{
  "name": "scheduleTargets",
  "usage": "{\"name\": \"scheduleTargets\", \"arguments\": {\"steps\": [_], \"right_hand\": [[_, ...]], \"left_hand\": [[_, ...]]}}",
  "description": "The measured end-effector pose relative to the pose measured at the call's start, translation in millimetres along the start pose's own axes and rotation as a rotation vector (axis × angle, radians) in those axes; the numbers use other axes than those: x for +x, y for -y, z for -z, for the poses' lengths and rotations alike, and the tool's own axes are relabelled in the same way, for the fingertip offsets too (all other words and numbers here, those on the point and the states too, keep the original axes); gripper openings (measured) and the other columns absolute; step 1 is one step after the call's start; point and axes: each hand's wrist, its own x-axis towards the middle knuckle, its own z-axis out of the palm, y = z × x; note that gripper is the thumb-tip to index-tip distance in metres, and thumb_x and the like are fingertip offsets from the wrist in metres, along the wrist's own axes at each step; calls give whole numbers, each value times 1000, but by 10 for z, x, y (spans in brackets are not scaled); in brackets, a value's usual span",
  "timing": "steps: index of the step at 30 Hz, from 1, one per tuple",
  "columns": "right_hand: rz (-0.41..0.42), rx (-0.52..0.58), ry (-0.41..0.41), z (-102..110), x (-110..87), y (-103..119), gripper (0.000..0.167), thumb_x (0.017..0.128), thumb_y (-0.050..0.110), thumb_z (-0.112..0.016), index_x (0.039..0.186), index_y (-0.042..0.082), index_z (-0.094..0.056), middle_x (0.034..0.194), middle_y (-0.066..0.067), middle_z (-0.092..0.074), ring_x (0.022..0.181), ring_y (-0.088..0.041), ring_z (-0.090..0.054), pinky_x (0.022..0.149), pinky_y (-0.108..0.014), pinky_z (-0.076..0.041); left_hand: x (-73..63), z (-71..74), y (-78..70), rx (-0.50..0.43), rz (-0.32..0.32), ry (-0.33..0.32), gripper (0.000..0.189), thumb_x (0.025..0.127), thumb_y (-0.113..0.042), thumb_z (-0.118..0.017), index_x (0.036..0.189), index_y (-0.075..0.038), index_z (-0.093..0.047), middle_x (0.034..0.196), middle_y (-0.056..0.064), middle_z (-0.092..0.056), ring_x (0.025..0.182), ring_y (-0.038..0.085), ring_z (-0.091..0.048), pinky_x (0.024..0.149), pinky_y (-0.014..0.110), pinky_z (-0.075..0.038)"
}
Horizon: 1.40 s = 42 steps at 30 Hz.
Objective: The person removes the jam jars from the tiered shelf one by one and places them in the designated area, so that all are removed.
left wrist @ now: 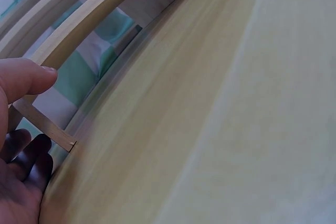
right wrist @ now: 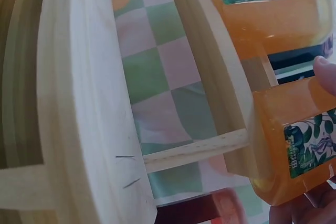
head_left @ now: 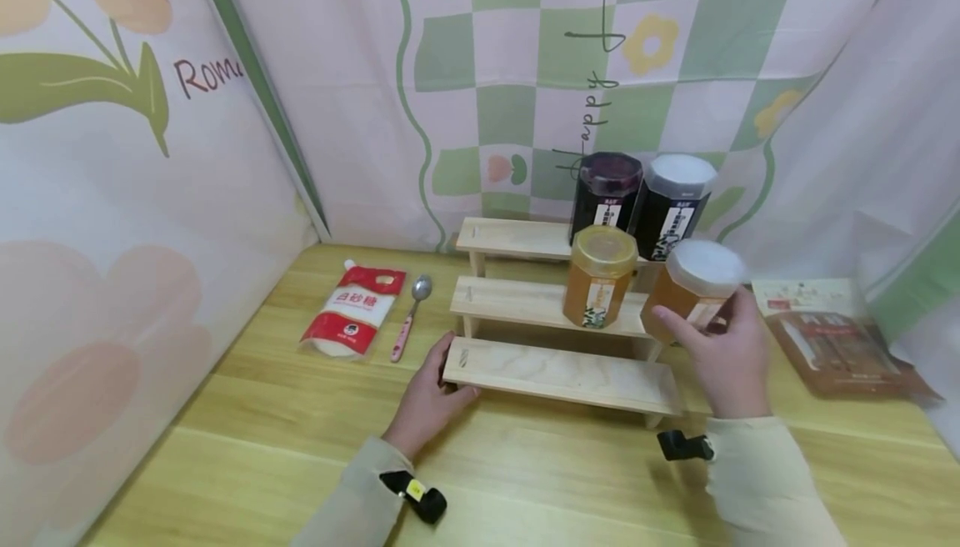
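A three-step wooden rack (head_left: 558, 370) stands on the table. My left hand (head_left: 427, 403) grips the left end of its lowest step, the thumb (left wrist: 34, 80) at the front edge and the fingers curled below. My right hand (head_left: 731, 359) holds an amber jar (head_left: 663, 301) with a white lid, at the right end of the middle step. In the right wrist view this jar's base overlaps the step's edge. To its left a second amber jar (head_left: 596, 284) with a yellowish lid stands upright on that step. Two dark jars (head_left: 600, 188) (head_left: 671, 209) stand on the top step, partly hidden.
Left of the rack lie a red-and-white sugar bag (head_left: 352, 311) and a spoon (head_left: 411, 318) with a pink handle. A brown plastic packet (head_left: 840, 351) lies at the right, past my right hand. A checked curtain (head_left: 510, 113) hangs close behind the rack.
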Motion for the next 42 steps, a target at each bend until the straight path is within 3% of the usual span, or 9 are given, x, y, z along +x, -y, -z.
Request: {"name": "scheduleTargets", "arguments": {"steps": [2,5,9,17,20,23,26,35,42], "right_hand": [[46,-21,-1,-34,10,-12,87,84,41,-81,154,16,-36,141,-13,-52,111,-22,-52,81,-21,-45],[139,10,25,-89,32,-36,84,89,37,-77,156,17,-30,146,-15,-47,124,-32,-50,97,-39,-49],[246,105,76,-160,40,-65,79,96,29,-70,158,21,-22,152,-15,-40,139,-40,-40,113,-61,-33],[287,124,179,-182,-14,-65,73,103,29,-57,161,27,-11,162,-18,-26,145,-45,-28,113,-68,-25],[287,103,215,-183,-21,-57,73,104,30,-55,161,20,-11,161,-21,-26,143,-47,-30,111,-70,-27],[271,61,219,-185,-35,-52,73,103,33,-55,160,11,-15,157,-25,-32,138,-47,-38,106,-69,-36],[254,11,210,-187,-46,-42,72,103,36,-57,158,7,-20,150,-25,-41,128,-43,-46,99,-57,-46],[249,-7,218,-181,-40,-21,73,101,39,-59,160,15,-22,151,-23,-42,128,-44,-49,97,-64,-46],[223,-41,188,-189,-55,-31,72,100,42,-59,158,14,-27,141,-23,-50,115,-35,-51,85,-31,-44]], "left_hand": [[7,0,13,1,-1,2,94,86,-18,-80,160,-11,-22,157,16,-39,140,36,-42,113,52,-37],[10,2,22,1,-1,3,95,86,-18,-80,160,-11,-22,157,15,-39,140,35,-42,113,51,-38],[8,6,16,4,-6,0,95,85,-18,-80,160,-11,-22,157,15,-39,140,35,-43,113,51,-37],[-11,5,-19,14,6,1,94,86,-18,-79,160,-12,-22,158,13,-38,141,34,-41,114,51,-37],[-8,2,-12,10,3,2,94,86,-18,-79,160,-13,-22,158,14,-38,141,35,-41,113,51,-37],[-1,1,-3,0,-4,2,93,86,-18,-79,160,-13,-22,157,15,-38,141,36,-41,113,52,-37],[2,5,-1,0,0,0,93,86,-18,-79,160,-13,-22,157,15,-38,141,36,-40,113,52,-37],[4,10,-9,12,12,-1,94,86,-19,-79,160,-12,-22,158,14,-37,142,34,-40,114,50,-36],[2,2,-3,16,-1,-4,94,86,-19,-79,160,-12,-23,157,15,-39,141,35,-41,114,51,-36]]}}
